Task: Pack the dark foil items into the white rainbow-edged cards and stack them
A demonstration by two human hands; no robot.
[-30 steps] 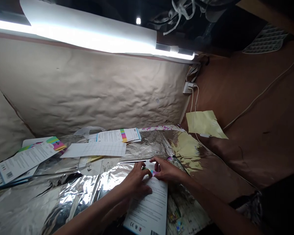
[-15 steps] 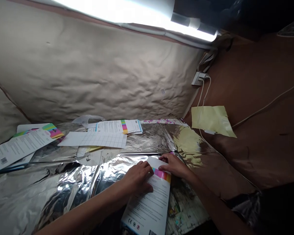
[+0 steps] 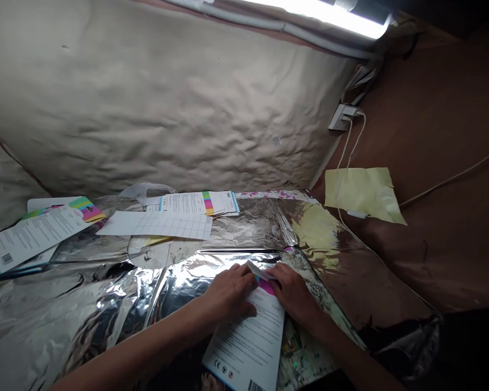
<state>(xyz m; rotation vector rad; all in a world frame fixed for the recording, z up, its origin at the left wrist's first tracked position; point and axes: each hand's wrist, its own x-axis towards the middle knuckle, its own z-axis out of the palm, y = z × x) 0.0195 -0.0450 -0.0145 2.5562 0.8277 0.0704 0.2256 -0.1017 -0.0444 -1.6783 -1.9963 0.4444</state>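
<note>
A white printed card packet (image 3: 252, 336) with a pink and coloured band lies at the front of the foil-covered table, its lower end toward me. My left hand (image 3: 232, 290) rests on its upper left side, fingers bent over the edge. My right hand (image 3: 287, 285) pinches the white flap (image 3: 257, 270) at the packet's top, which is folded down toward the coloured band. The fingertips of both hands are close together at the flap.
Printed packets (image 3: 36, 233) are piled at the far left, and more (image 3: 187, 203) lie at the back. A white sheet with a grid (image 3: 158, 225) is in front of those. Yellow paper (image 3: 362, 193) and cables hang at the right wall below a socket (image 3: 343, 117).
The top flap stood up flat before and is now bent over toward the packet. My right hand has moved with it. The camera view has tilted slightly downward.
</note>
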